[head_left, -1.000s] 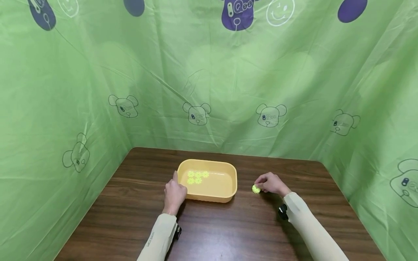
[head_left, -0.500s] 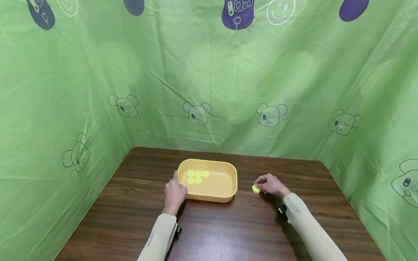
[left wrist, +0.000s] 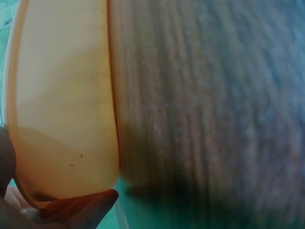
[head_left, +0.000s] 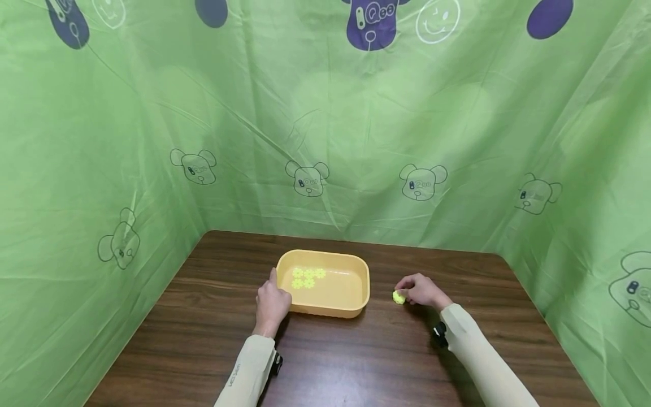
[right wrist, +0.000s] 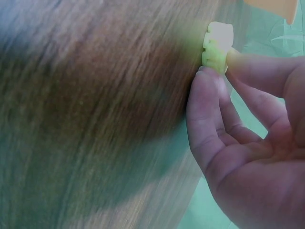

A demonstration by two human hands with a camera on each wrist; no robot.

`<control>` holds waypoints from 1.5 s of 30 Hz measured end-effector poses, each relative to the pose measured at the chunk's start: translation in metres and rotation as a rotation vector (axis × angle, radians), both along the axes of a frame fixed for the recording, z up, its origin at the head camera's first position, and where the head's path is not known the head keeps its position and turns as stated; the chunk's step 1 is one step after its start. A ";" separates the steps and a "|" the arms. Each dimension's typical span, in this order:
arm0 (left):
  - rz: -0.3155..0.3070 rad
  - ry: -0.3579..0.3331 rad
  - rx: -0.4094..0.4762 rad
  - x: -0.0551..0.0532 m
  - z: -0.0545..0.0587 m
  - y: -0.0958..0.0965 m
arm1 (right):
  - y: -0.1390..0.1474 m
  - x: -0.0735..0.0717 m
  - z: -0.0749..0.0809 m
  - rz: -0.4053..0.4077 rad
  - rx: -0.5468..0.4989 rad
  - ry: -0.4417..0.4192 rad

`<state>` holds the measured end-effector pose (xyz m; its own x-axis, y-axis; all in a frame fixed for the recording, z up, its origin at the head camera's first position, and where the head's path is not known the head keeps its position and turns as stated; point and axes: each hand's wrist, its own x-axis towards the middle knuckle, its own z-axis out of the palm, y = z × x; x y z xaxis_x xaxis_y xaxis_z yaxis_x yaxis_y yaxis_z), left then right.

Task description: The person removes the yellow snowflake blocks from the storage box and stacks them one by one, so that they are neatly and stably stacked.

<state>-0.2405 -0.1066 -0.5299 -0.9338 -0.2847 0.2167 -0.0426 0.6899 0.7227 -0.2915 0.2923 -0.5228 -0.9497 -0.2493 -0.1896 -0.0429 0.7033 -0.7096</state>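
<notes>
A yellow-orange plastic basin [head_left: 338, 285] with rounded corners stands on the table. Inside its left half lie several neon-yellow flower-shaped pieces [head_left: 309, 273], close together in two rows. My left hand [head_left: 272, 305] holds the basin's front left corner; the left wrist view shows fingers [left wrist: 97, 207] against the outer wall and the thumb near the rim. To the right of the basin, my right hand [head_left: 421, 289] pinches another neon-yellow flower-shaped piece [right wrist: 218, 46] between thumb and fingertips. Seen from the right wrist, that piece is thick with a notched side. It stays low over the tabletop; contact cannot be told.
The dark wood-grain table [head_left: 335, 362] ends at a green printed curtain [head_left: 356, 215] behind, with more curtain at both sides. Bare wood lies between the basin and my right hand. Each wrist carries a small black device [head_left: 440, 333].
The view has shifted very slightly with the head. Both hands, the basin and the flower-shaped pieces keep almost the same places.
</notes>
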 end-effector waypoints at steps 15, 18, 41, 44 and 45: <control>-0.002 0.004 0.007 -0.001 -0.001 -0.001 | -0.003 -0.005 -0.001 -0.038 0.027 -0.027; 0.000 0.011 0.001 -0.002 0.000 -0.001 | -0.004 -0.007 -0.001 -0.047 0.028 -0.034; -0.007 0.013 -0.056 -0.002 0.000 -0.001 | -0.150 -0.034 0.044 -0.042 -0.008 0.459; -0.006 0.016 -0.064 -0.002 0.000 0.000 | -0.182 -0.033 0.038 0.013 0.004 0.395; -0.006 0.013 -0.065 -0.001 0.000 0.001 | -0.192 -0.031 0.035 0.026 0.008 0.357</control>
<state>-0.2419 -0.1056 -0.5303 -0.9323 -0.2643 0.2471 -0.0292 0.7358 0.6766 -0.3229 0.1007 -0.4878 -0.9498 -0.2739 0.1514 -0.3052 0.7040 -0.6413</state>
